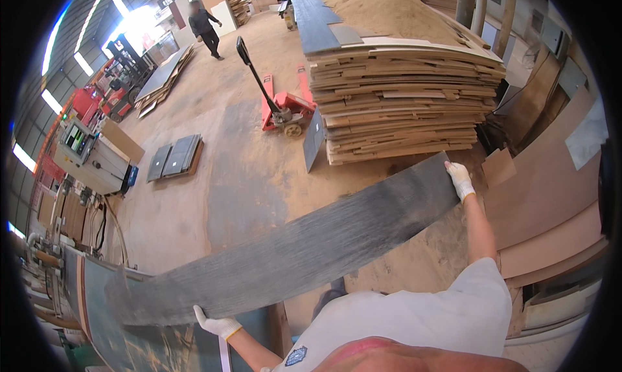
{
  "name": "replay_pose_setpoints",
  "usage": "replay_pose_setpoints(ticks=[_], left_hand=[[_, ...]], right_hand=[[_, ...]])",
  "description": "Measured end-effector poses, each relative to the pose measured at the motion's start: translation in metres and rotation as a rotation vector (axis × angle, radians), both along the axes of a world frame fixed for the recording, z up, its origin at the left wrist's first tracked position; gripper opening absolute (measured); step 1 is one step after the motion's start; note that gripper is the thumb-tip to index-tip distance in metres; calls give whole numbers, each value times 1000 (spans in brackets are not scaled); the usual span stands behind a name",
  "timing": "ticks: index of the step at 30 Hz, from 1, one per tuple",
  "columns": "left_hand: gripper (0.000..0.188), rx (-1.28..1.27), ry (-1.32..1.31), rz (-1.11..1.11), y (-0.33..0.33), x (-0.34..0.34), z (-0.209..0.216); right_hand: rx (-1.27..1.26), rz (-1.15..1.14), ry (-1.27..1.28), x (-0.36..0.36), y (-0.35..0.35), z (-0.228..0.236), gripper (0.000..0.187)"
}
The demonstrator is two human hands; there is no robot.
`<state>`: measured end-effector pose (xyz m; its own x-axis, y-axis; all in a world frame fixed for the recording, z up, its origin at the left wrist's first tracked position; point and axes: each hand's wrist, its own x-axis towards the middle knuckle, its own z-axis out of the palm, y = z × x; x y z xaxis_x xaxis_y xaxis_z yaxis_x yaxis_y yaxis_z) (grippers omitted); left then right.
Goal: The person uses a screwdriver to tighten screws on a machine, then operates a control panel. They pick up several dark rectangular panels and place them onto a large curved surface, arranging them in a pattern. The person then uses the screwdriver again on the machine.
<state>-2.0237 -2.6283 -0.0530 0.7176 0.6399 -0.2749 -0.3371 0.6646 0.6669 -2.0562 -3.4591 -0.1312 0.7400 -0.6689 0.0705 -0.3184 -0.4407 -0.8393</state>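
While my right grip (460,180) pinches the right end of the long dark board (291,249), my left grip (218,323) meets its near edge; how closed, I cannot tell. The board's left end lies over the green counter (146,347), the rest reaching past the counter's right edge.

Two foreground white-gloved hands (461,180) (218,325), one long charcoal wood-grain panel (291,258), one red pallet jack (295,104), one sandy-brown heap (395,14) and one dark-clothed person (205,27).
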Motion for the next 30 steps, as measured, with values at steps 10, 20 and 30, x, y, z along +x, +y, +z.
replay_pose_setpoints(ticks=[10,20,30], left_hand=[[45,28,-294,-553,-206,323,108],[35,41,-423,-996,-470,656,184],[38,360,-408,-1504,-645,968,203]], right_hand=[[256,-484,-277,-66,-83,-82,42],[551,-945,-651,-29,59,-63,54],[365,-1343,-529,188,278,-2,63]])
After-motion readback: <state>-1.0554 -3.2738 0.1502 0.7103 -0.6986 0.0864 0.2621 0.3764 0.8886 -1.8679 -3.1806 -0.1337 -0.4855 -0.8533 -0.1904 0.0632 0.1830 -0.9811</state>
